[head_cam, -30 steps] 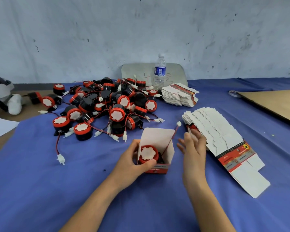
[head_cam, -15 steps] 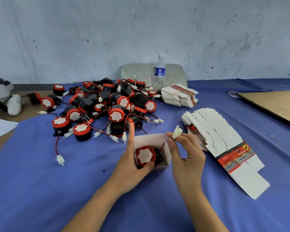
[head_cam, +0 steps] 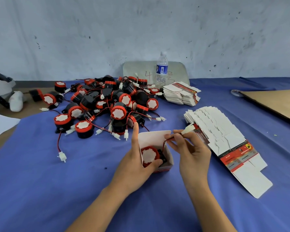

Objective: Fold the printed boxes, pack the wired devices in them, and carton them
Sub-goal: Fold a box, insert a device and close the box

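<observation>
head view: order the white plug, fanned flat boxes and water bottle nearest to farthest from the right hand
1. White plug: at the right hand's fingertips, its wire pinched.
2. Fanned flat boxes: just to the hand's right.
3. Water bottle: far back, slightly left.

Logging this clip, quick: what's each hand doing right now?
Left hand: holds the open box, thumb on the device inside.
Right hand: pinches the device's wire near its white plug.

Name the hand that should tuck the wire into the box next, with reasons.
Right. The right hand pinches the wire near its connector, just above the box; the left hand steadies the box.
</observation>
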A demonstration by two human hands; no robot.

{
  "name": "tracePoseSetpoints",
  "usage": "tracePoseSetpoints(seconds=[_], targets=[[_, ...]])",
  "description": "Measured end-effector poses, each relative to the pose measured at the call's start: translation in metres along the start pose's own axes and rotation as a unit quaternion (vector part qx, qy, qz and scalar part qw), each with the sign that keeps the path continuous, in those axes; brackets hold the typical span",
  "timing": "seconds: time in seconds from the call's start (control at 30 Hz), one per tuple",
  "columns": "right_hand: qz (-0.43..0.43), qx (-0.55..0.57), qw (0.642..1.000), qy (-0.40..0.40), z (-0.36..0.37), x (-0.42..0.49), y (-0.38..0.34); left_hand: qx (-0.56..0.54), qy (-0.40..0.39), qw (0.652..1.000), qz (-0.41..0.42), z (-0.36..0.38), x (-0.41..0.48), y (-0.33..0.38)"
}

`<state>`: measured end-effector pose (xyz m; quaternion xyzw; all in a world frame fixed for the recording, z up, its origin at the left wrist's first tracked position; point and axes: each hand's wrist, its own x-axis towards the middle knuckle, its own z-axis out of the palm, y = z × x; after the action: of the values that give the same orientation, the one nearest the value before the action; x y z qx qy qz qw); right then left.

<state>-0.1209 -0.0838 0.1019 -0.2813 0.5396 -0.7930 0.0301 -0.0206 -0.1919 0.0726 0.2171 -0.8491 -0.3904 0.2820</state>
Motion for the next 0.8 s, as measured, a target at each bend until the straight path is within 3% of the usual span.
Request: tracePoseSetpoints(seconds=[0.13,0.2,0.37,0.53,0.63,0.7,0.8], targets=[[-0.019,-0.024,0.999,-0.014,0.000,0.000,0.000,0.039,-0.005,0.999,-0.009,-0.001,-0.001,0.005],[-0.070,-0.088,0.993,-0.038,-0.002,0.002,0.001,0.065,-0.007,0.998,-0.013,-0.002,-0.002,0.008],[-0.242,-0.243,0.936,-0.086,0.002,-0.003,0.006,0.066,-0.006,0.998,-0.007,0.001,-0.006,0.014],[-0.243,-0.362,0.899,-0.033,0.001,-0.005,0.018,0.045,-0.010,0.998,-0.038,0.005,-0.008,0.008],[-0.289,-0.435,0.853,-0.009,0.000,0.000,0.018,0.007,0.016,0.999,-0.035,0.005,-0.007,0.008],[-0.341,-0.446,0.827,-0.016,0.002,-0.001,0.016,-0.004,0.036,0.999,0.007,0.003,-0.008,0.012],[-0.318,-0.439,0.841,-0.012,0.004,-0.004,0.016,0.088,0.086,0.985,0.123,0.000,-0.009,0.016]])
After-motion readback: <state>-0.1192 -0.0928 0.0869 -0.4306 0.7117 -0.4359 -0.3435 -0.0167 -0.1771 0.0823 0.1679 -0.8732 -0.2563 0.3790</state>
